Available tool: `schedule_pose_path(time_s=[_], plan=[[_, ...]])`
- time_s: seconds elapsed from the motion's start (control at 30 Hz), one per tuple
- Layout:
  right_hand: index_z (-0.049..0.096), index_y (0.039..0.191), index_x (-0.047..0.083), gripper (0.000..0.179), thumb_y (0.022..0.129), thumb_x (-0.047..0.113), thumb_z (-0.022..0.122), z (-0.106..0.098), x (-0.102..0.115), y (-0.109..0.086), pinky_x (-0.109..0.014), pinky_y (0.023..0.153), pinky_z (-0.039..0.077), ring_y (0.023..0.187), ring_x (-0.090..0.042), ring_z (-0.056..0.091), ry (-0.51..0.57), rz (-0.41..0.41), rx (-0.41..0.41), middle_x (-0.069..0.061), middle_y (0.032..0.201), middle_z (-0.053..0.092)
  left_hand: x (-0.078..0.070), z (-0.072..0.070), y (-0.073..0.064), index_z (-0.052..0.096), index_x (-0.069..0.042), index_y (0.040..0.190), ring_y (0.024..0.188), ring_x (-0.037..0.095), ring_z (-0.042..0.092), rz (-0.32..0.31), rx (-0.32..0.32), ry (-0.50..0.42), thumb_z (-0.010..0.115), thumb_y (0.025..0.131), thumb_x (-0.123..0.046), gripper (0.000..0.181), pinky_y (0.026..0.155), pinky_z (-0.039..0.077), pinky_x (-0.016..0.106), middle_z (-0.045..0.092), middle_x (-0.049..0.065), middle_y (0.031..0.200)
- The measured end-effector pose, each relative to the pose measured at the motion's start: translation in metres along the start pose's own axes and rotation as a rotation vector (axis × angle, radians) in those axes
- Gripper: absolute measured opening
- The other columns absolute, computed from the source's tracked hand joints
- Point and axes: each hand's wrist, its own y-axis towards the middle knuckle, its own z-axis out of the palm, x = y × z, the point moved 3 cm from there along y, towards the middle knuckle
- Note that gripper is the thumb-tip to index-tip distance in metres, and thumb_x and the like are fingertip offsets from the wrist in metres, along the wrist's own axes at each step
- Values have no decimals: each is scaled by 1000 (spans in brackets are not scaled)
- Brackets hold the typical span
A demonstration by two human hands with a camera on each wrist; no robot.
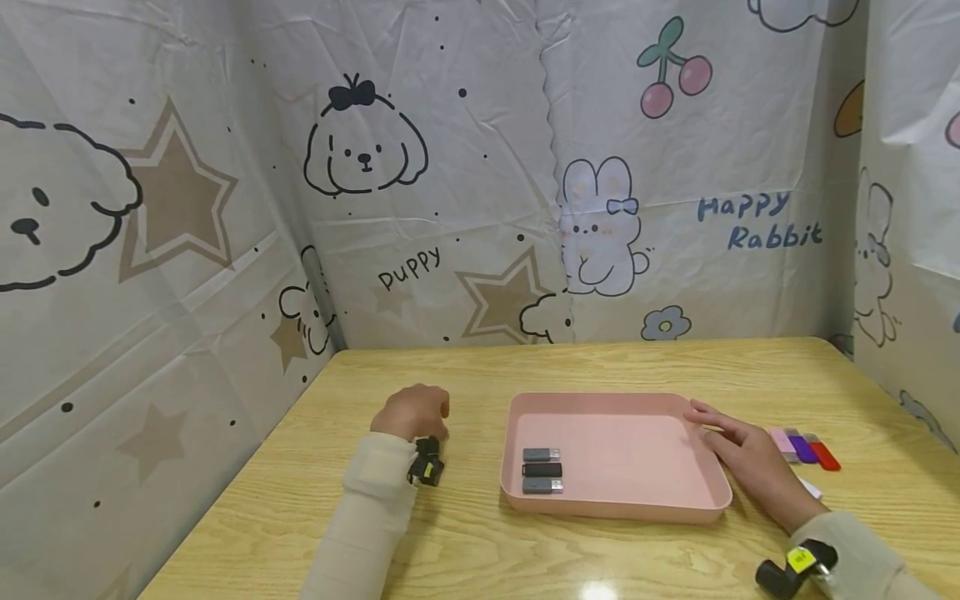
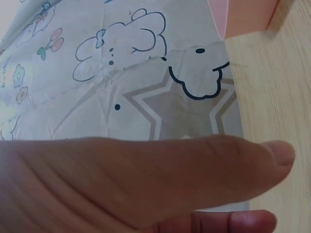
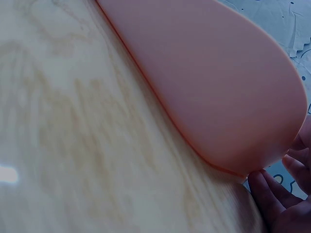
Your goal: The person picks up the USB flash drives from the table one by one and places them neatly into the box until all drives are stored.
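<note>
A pink tray (image 1: 615, 510) lies on the table, with three USB flash drives in a column near its left wall: a grey one (image 1: 537, 455) at the top, a black one (image 1: 542, 470) and another grey one (image 1: 538, 486). My right hand (image 1: 750, 458) is at the tray's right side, its extended fingers touching the wall and rim. In the right wrist view, fingertips (image 3: 259, 180) meet the tray's outer wall (image 3: 209, 97) low down. Left of the tray, my left hand (image 1: 411, 412) is held over the table with loosely bent fingers and nothing in it.
Pink (image 1: 784, 445), purple (image 1: 802, 447) and red (image 1: 823, 452) flash drives lie side by side right of my right hand. A white object (image 1: 812, 489) is partly hidden by that hand. Patterned cloth (image 1: 465, 167) encloses the wooden table (image 1: 465, 542) at the back and sides.
</note>
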Motion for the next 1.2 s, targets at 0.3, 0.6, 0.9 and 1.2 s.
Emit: schedule_pose_path(time_s=[0.3,0.6,0.9,1.2], plan=[[49,142,12,52,101,43,46,0,1,-1,-63,105,25,141,-44,19,-5,-7,-9,-10,157,24,9,6,3,66,-10,108,84,21,59,-52,16,-21,83,75,-21,38,69,51,42,64,3,105],[50,141,11,49,101,41,46,-1,2,0,-63,106,24,141,-43,19,-11,-19,-16,-9,156,26,17,11,5,65,-11,98,76,22,56,-84,9,-38,85,73,-20,33,65,49,41,62,2,90],[49,141,11,50,101,41,46,0,1,0,-64,105,24,141,-44,18,-10,-5,-9,-10,157,25,22,15,7,64,-12,93,78,24,57,-123,49,-54,88,69,-23,35,65,50,42,62,3,91],[49,141,10,50,101,40,46,0,1,0,-64,106,23,142,-44,18,-7,9,-7,-10,157,25,26,20,11,64,-12,92,77,24,57,-134,66,-38,89,66,-23,37,66,51,42,63,3,90]])
